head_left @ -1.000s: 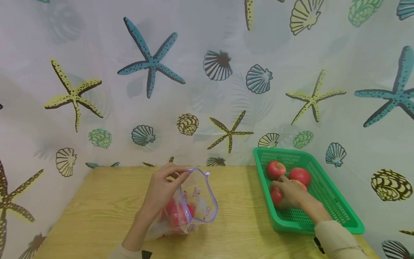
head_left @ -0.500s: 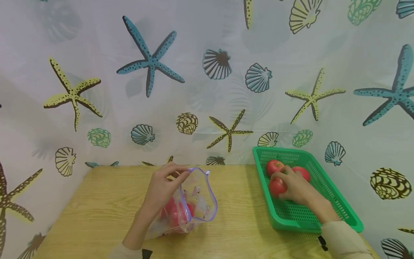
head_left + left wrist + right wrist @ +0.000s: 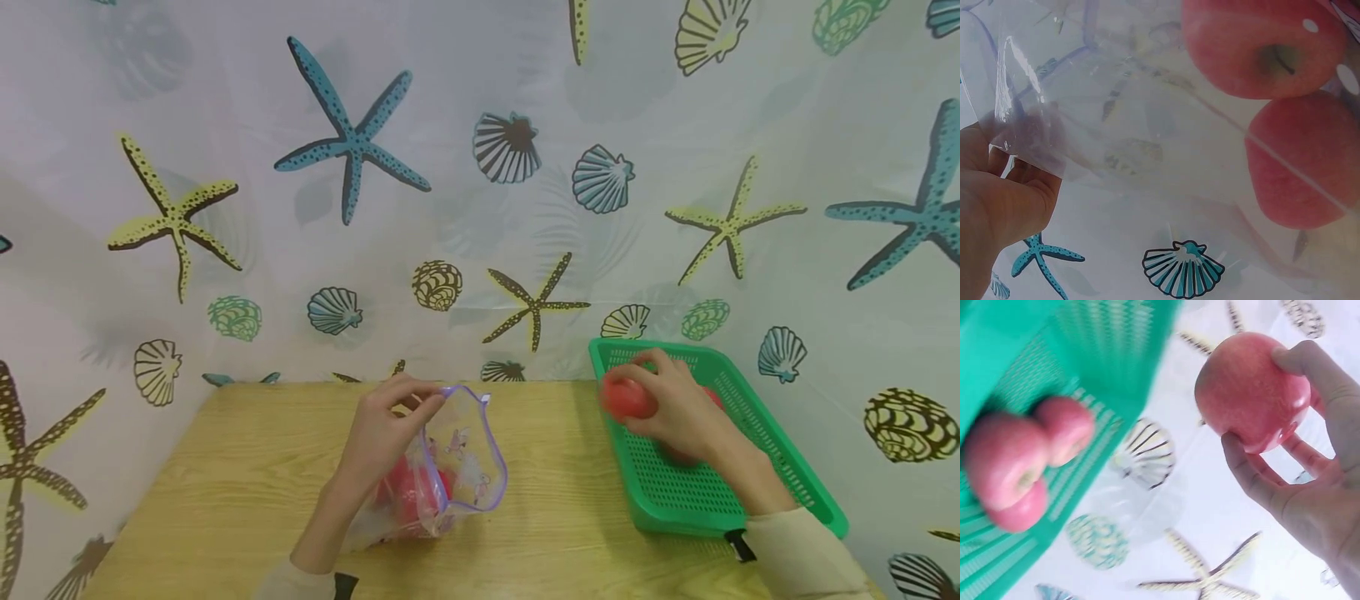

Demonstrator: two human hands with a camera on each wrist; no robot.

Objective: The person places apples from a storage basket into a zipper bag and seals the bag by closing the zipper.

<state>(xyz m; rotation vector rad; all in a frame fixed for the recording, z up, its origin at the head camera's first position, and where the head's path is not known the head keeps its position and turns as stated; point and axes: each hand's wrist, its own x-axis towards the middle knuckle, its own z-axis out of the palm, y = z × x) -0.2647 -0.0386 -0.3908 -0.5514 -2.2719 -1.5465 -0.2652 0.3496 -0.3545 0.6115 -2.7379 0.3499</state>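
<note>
My left hand (image 3: 393, 421) pinches the purple-zipped rim of a clear plastic zip bag (image 3: 468, 467), whose mouth gapes toward the right. Red apples (image 3: 1304, 159) lie inside the bag, showing through the film in the left wrist view. On the right, my right hand (image 3: 675, 408) grips a red apple (image 3: 1254, 394) between thumb and fingers. That apple is raised over the left rim of a green plastic basket (image 3: 780, 450). Several more apples (image 3: 1007, 459) sit in the basket, mostly hidden behind my right hand in the head view.
Bag and basket stand on a wooden table (image 3: 540, 467), with a strip of tabletop between them. A pale curtain (image 3: 450, 208) printed with starfish and shells hangs behind the table and along its sides.
My right hand has taken hold of an apple in the basket and lifted it up and left to the rim. My left hand and the bag have stayed nearly still.
</note>
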